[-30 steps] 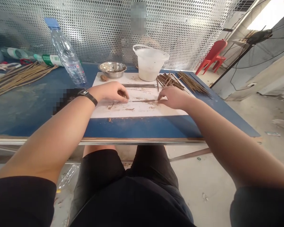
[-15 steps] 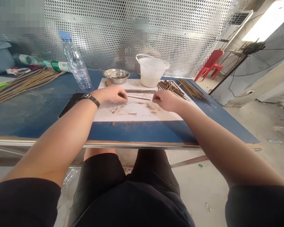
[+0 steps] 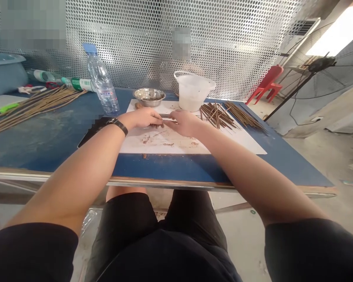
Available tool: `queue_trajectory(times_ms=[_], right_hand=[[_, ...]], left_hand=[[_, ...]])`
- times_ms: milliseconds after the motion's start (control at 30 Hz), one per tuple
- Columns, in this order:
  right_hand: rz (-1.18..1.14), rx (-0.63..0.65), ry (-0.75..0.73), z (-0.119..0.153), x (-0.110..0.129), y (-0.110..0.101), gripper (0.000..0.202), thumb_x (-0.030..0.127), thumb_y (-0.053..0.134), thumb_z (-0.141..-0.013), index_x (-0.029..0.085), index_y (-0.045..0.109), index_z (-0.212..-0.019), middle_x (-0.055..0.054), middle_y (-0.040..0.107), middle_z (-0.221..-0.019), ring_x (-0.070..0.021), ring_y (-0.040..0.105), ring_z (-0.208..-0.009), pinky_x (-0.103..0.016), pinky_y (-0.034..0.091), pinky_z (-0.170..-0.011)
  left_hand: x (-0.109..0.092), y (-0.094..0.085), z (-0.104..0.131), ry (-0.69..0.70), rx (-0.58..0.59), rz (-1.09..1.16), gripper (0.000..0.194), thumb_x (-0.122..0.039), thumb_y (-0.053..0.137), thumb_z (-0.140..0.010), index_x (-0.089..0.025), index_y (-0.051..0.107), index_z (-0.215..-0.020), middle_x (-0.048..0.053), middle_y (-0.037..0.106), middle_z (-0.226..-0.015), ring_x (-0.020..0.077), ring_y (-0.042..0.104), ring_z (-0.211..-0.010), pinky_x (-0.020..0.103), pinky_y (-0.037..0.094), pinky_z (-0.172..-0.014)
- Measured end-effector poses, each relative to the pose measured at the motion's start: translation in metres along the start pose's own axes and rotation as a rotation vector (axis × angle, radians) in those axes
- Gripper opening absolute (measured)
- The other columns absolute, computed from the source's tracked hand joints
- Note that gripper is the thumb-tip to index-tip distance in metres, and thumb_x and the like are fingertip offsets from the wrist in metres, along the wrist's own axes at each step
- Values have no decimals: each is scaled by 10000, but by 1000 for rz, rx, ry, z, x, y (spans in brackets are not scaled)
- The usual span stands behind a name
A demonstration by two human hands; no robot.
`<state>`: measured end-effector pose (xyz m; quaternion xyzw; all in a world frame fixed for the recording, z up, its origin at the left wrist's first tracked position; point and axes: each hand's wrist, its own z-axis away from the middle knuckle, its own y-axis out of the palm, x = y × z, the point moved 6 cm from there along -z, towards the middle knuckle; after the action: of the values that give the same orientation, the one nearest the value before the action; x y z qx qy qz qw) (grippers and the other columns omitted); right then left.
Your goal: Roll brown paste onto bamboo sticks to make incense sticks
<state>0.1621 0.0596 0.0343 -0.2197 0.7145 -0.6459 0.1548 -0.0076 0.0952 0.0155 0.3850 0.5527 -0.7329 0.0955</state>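
A thin, dark, straight stick (image 3: 170,121) shows as a sliver between left hand (image 3: 145,117) and right hand (image 3: 184,122), over the flat white board (image 3: 238,143); nearly closed fingers (image 3: 157,121) hide the rest, leaving either grip's hold unclear.

1 blue-capped bottle (image 3: 102,82) stands right of 1 blue basin (image 3: 4,76), 1 red chair (image 3: 266,83) farther right

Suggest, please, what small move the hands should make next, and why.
Perhaps ease the right hand away from the left hand: the two nearly meet, and together they seem to hide part of the thin dark sticks on the white board.
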Motion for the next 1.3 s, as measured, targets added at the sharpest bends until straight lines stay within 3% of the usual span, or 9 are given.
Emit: queue_trajectory(times_ms=[100, 267, 633, 800, 1033, 1300], right_hand=[[8, -20, -118, -10, 11, 15, 468, 416, 390, -1161, 126, 712, -1336, -205, 804, -1259, -364, 745, -1150, -405, 516, -880], [-5, -29, -124, -11, 6, 30, 427, 398, 347, -1176, 176, 704, -1248, -167, 825, -1184, -339, 743, -1018, -367, 451, -761], [15, -73, -97, -6, 6, 28, 440, 424, 333, -1189, 199, 711, -1187, -150, 831, -1151, -315, 737, -971, -353, 391, -715], [0, -76, -44, -4, 0, 27, 427, 416, 347, -1188, 193, 711, -1216, -157, 834, -1160, -312, 738, -975, -353, 375, -710], [-43, -63, -83, -1, 0, 25, 411, 397, 382, -1179, 186, 734, -1203, -151, 829, -1184, -309, 727, -1015, -354, 359, -718], [-147, -67, -127, 2, -2, 23, 393, 425, 451, -1145, 173, 752, -1148, -133, 814, -1098, -272, 680, -948, -337, 384, -737]], left_hand=[[2, -5, 0, 9, -24, -74, 288, -516, 761, -825, -259, 871, -896, 75, 836, -958, 265, 725, -900, 359, 523, -808], [-1, -7, 2, 31, -11, -160, 336, -530, 699, -861, -233, 845, -913, 80, 810, -935, 255, 692, -837, 359, 499, -751], [-13, -7, 9, 47, -27, -173, 329, -487, 655, -901, -206, 788, -792, 68, 746, -797, 226, 669, -775, 348, 491, -767], [-8, -14, 9, 33, -48, -138, 293, -474, 679, -865, -214, 795, -798, 69, 774, -841, 245, 708, -856, 356, 499, -827], [1, -18, 7, 20, 0, -101, 255, -460, 721, -822, -234, 786, -725, 52, 731, -750, 228, 665, -783, 350, 481, -794], [1, -21, 12, 25, 70, -144, 271, -487, 721, -826, -261, 843, -741, 70, 764, -814, 240, 659, -782, 354, 494, -756]])
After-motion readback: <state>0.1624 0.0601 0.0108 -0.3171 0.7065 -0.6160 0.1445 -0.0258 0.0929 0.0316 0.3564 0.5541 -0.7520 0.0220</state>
